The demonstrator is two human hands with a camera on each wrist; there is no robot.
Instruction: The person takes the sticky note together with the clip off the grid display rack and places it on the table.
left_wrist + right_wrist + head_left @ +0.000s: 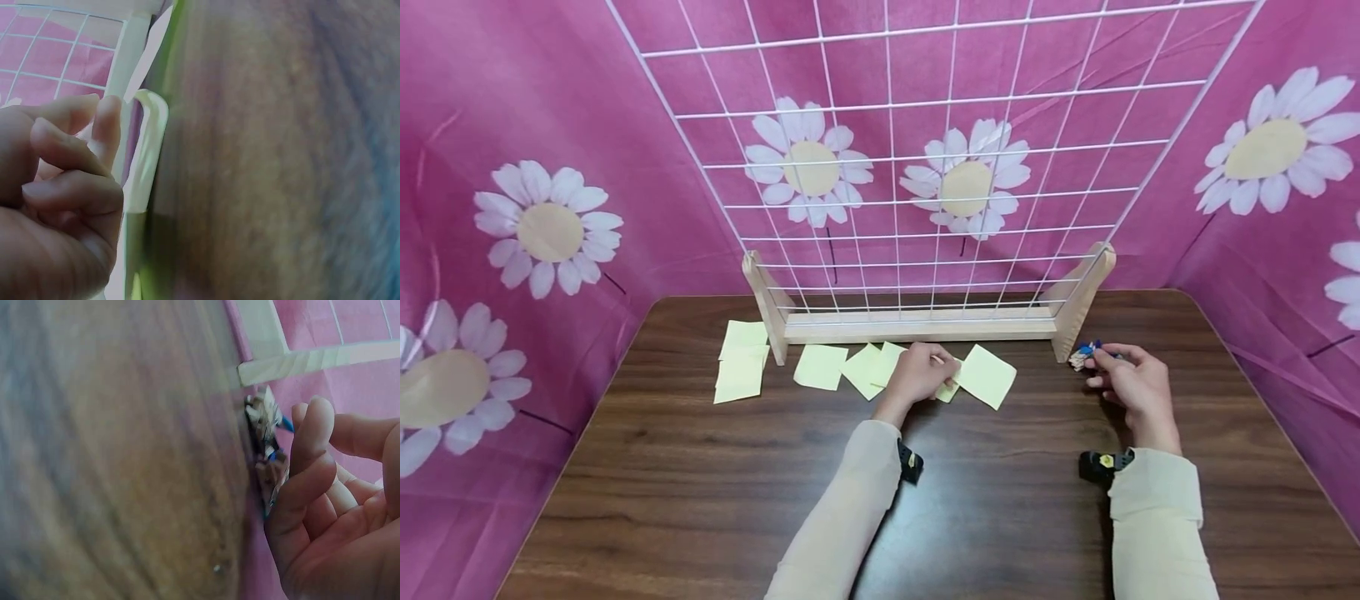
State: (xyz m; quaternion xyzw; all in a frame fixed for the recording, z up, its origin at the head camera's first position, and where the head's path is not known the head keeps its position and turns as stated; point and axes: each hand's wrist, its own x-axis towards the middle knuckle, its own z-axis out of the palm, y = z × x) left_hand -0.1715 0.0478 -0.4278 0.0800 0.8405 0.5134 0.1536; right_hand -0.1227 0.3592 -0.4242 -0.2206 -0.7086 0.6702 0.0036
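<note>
My left hand (922,372) is over a row of pale yellow sticky notes in the head view, its fingertips pinching the left corner of one sticky note (988,377). That note's edge stands tilted off the table in the left wrist view, beside the curled fingers (75,150). Far to the right, my right hand (1135,387) is at a small pile of wooden and blue clothes pegs (1081,357). Thumb and index finger close on a small blue peg (287,424) at the pile's edge; the fingers partly hide it.
A white wire grid (891,158) stands upright in a wooden base (917,325) behind the notes. More sticky notes (820,367) lie along its front, with overlapping notes (740,372) at the left foot. The brown wooden table (1000,517) extends in front; a pink flowered cloth hangs behind.
</note>
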